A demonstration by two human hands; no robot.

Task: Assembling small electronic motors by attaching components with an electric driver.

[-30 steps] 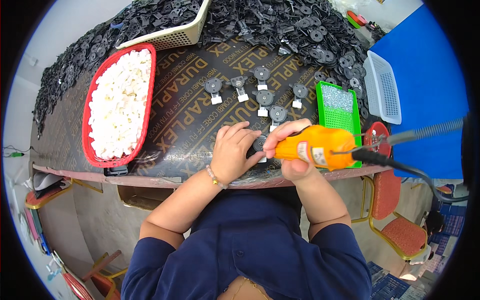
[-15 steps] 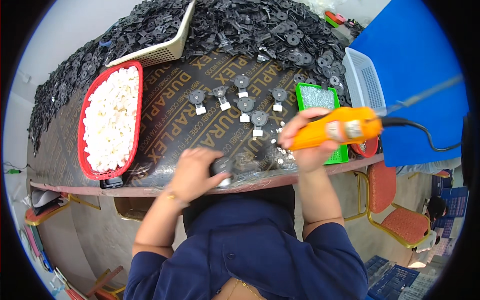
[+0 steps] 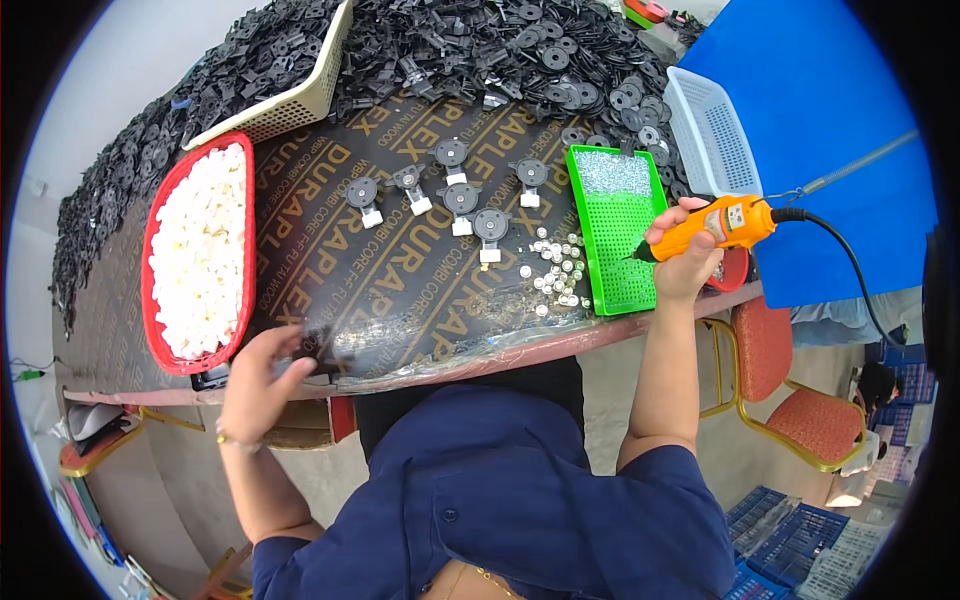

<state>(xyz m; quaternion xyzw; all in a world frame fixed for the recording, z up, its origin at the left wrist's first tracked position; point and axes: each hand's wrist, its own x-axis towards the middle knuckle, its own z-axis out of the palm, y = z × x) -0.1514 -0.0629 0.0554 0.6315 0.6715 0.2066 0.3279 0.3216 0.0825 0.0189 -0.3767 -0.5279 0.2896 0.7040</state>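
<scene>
The right hand (image 3: 688, 268) is closed around one orange electric screwdriver (image 3: 712, 228), its black tip pointing left above one green perforated tray (image 3: 622, 280) with small silver screws (image 3: 615, 172) gathered at its far end. The left hand (image 3: 258, 385), slightly blurred, is loosely open at the table's near edge, thumb apart from fingers, with nothing visible in its grasp; it is just beside one red basket (image 3: 250, 210) full of white plastic pieces (image 3: 200, 250), too many to count. Between the hands and farther back lie six black wheel assemblies (image 3: 491, 225) with white blocks, well apart from the left hand. Roughly twenty round silver pieces (image 3: 560, 270) cluster left of the tray. One red bowl (image 3: 735, 270) sits partly behind the right hand. Beyond are one cream basket (image 3: 285, 115), one pale-blue basket (image 3: 715, 135) and an uncountable heap of black parts (image 3: 450, 50).
</scene>
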